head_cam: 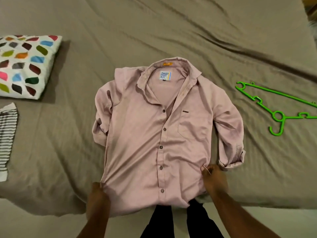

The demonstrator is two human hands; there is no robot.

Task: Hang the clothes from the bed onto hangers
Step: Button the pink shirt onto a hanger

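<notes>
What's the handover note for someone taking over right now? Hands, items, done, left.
Left hand grips the shirt near its hem; right hand pinches its opposite side.
Shirt lies front up, collar away from the person, on the bed. Hanger lies on the bed right of the shirt, apart. Striped garment lies far left, near the pillow.
Done: nothing hung yet.
Left: shirt onto the hanger, then probably the striped garment; no second hanger in view.
</notes>
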